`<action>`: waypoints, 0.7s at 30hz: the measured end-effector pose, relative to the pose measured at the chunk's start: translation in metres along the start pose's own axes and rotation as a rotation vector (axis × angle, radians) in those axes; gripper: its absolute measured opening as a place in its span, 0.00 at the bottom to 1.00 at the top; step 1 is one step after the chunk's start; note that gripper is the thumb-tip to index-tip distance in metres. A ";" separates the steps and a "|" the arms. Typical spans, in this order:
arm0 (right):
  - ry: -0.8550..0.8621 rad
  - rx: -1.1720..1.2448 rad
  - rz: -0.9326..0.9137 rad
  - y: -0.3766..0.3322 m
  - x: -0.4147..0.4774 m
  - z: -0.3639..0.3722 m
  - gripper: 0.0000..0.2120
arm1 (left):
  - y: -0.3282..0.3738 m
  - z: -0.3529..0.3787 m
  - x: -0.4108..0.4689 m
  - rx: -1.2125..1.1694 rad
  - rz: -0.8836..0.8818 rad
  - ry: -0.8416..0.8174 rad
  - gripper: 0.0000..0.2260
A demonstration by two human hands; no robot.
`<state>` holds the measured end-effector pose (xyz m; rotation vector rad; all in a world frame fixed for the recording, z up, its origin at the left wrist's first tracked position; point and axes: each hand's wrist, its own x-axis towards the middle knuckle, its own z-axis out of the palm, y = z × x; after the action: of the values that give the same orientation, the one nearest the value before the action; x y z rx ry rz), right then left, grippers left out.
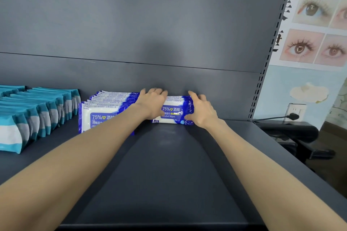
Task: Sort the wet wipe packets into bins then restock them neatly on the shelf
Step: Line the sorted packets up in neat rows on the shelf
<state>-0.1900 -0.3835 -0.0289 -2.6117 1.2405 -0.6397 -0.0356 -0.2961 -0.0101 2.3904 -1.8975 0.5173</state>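
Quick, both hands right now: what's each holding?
Left hand: grips the left end of the blue alcohol wipe packets.
Right hand: grips their right end.

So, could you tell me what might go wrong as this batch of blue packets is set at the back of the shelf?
1. The batch stands on edge, gripped only by the left hand and right hand. Once released it may flop forward, as nothing props its front.
2. The left forearm crosses the front of the blue row, so pulling back might knock that row over.
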 end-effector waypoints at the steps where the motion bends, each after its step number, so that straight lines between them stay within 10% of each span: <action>1: 0.014 -0.001 -0.004 -0.001 -0.003 -0.007 0.39 | 0.000 -0.008 -0.004 -0.031 -0.005 0.026 0.30; 21: 0.262 0.017 -0.153 0.037 -0.231 -0.100 0.26 | 0.091 -0.074 -0.197 -0.321 0.116 0.507 0.24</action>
<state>-0.3900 -0.2260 -0.0226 -2.6936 1.0989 -1.0433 -0.1778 -0.1164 -0.0123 1.7517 -1.7346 0.6845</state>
